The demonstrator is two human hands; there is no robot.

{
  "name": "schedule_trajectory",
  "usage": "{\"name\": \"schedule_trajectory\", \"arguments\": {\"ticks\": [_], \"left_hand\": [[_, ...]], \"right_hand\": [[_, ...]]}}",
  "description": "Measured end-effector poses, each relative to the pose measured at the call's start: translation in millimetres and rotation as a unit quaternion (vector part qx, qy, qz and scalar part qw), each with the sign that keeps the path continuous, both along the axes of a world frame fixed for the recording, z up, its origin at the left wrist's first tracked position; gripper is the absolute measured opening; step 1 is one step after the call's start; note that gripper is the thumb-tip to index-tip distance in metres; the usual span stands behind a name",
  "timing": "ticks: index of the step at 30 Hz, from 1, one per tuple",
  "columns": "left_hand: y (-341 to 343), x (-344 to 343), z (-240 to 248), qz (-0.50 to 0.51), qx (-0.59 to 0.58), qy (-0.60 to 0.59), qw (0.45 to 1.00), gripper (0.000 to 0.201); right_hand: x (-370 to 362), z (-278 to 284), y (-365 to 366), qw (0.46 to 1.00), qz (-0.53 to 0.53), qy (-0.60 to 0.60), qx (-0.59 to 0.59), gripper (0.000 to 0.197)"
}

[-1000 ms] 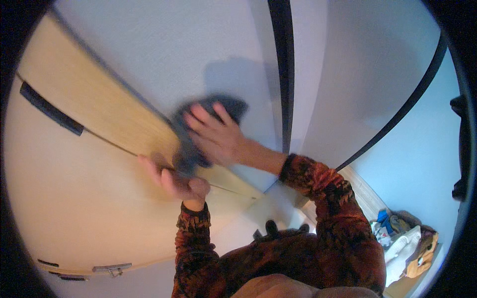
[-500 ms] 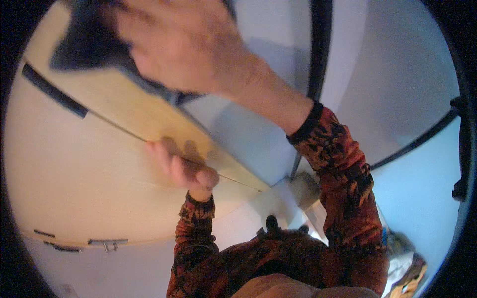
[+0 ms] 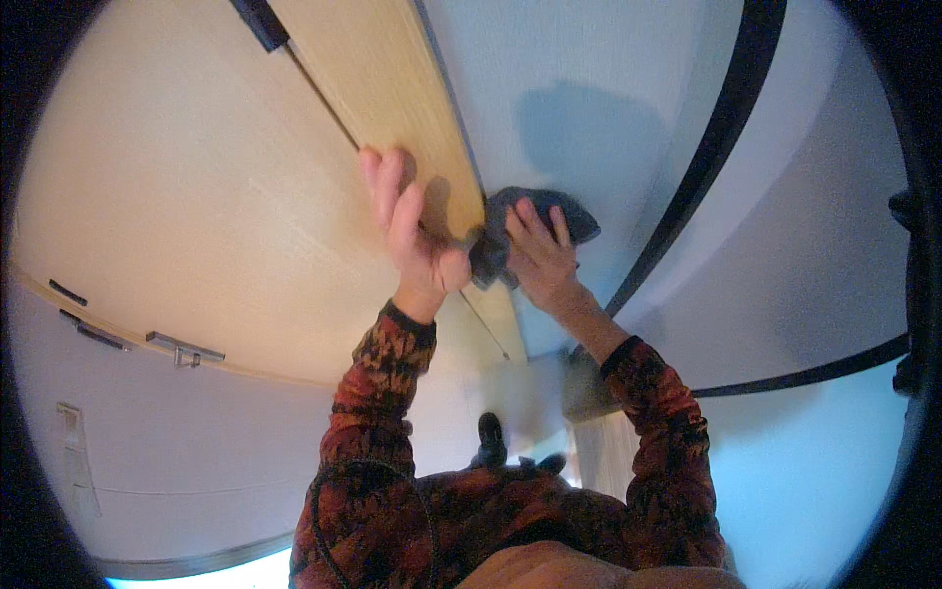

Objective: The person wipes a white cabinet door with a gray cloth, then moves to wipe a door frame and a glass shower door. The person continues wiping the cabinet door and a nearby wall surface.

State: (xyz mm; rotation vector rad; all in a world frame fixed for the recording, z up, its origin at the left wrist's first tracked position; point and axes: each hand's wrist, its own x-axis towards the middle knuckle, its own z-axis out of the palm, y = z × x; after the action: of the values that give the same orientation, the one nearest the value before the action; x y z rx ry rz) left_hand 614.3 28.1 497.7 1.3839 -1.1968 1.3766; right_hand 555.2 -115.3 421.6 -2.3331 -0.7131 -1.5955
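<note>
A pale wooden panel, which looks like a door (image 3: 196, 206), stands on my left. Along its light wood edge strip (image 3: 407, 98) runs a thin dark line. My left hand (image 3: 417, 240) is at this edge with its fingers stretched out and apart, and seems to rest against it. Just to the right, my right hand (image 3: 540, 260) lies over a crumpled dark grey cloth (image 3: 572, 214), fingers spread across it. The cloth is against the pale blue-grey surface (image 3: 559, 88) beside the edge strip, and part of it reaches toward the strip.
A black strip (image 3: 721, 128) curves down the blue-grey side. A dark fitting (image 3: 260, 25) sits on the panel's edge line, higher up. Metal fittings (image 3: 184, 349) show at the lower left. Below, a dark shoe (image 3: 491, 437) is near a grey-brown object (image 3: 589, 383).
My right hand and the cloth have come down and to the right, from the upper left to beside my left hand. The view has turned, and my left hand appears higher.
</note>
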Motion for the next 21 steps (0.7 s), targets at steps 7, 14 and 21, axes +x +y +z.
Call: {"name": "schedule_trajectory", "arguments": {"ticks": [7, 14, 21], "left_hand": [[-19.0, -12.7, 21.1, -0.012, -0.008, 0.012, 1.0, 0.06], [40.4, -18.0, 7.2, -0.103, -0.033, 0.083, 0.991, 0.045], [188.3, 0.3, 15.6, 0.107, 0.039, 0.006, 0.993, 0.029]], "right_hand": [[-21.2, 101.5, 10.6, 0.963, 0.125, -0.053, 0.231, 0.026], [20.5, 149.5, 75.1, 0.98, 0.002, -0.145, 0.136, 0.032], [14.2, -40.1, 94.5, 0.973, -0.192, -0.049, 0.117, 0.039]]}}
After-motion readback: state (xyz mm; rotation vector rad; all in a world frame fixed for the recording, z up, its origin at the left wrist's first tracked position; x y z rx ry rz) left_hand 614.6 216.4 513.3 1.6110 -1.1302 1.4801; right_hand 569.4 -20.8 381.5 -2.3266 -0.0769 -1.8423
